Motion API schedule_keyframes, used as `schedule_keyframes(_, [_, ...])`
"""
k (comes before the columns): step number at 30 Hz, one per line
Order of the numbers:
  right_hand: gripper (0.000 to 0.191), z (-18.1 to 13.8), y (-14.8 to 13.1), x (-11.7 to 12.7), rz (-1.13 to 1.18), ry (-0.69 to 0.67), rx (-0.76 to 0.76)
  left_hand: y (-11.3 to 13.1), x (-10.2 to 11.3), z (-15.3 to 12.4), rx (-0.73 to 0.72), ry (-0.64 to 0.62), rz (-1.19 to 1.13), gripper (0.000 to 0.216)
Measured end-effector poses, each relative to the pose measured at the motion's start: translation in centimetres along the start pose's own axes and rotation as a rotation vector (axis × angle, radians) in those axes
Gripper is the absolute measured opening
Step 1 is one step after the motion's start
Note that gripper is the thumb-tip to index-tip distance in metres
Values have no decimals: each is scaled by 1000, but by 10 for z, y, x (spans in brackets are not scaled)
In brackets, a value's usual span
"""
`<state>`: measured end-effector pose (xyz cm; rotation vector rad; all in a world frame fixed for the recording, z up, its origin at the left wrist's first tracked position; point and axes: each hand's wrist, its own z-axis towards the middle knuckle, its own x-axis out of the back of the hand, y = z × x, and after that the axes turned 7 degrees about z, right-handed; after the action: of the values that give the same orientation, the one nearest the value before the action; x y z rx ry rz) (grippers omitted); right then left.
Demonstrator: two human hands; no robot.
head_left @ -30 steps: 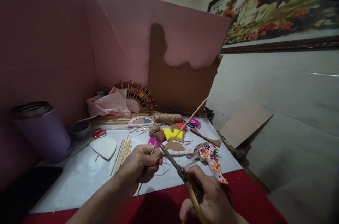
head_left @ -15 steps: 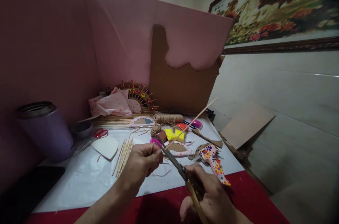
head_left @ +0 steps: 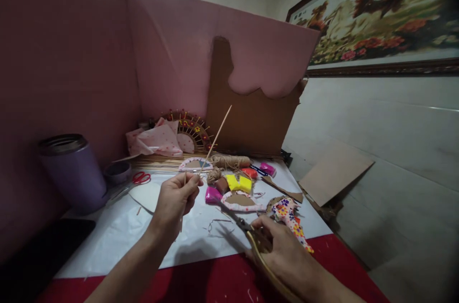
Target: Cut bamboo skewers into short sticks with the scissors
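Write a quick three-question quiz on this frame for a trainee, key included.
1. What does the left hand hold up?
2. Look at the right hand. True or false: it is empty.
3. Which is nearest the purple tumbler?
A) yellow packet
B) red-handled scissors
C) twine spool

Key:
1. A thin wooden stick.
2. False; it holds gold-handled scissors.
3. B

Scissors [head_left: 245, 227] partly hidden by right hand [head_left: 281, 247]; painting [head_left: 385, 16] cut off by right edge.
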<state>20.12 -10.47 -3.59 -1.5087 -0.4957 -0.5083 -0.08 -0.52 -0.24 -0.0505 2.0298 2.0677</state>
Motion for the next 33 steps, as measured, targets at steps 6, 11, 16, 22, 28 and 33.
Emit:
schedule_keyframes(6, [19,14,-5,-31,-308,6,111,-2,-7,-6,55,-97,29,31])
schedule_keyframes(11, [24,29,-6,-46,-464,87,210,-6,-9,-11,46,-154,107,29])
schedule_keyframes(16, [9,27,-16,-34,-549,322,486,-2,-12,-19,-138,-157,306,33])
schedule_keyframes(22, [22,18,-47,4,-477,643,900,-8,-14,-26,-539,-116,774,26])
schedule_keyframes(28, [23,27,-43,14,-645,500,902,-22,-15,-24,-934,-50,1195,20])
schedule_keyframes(33, [18,29,-38,15,-653,452,869,-24,-15,-24,-1042,-46,1310,21])
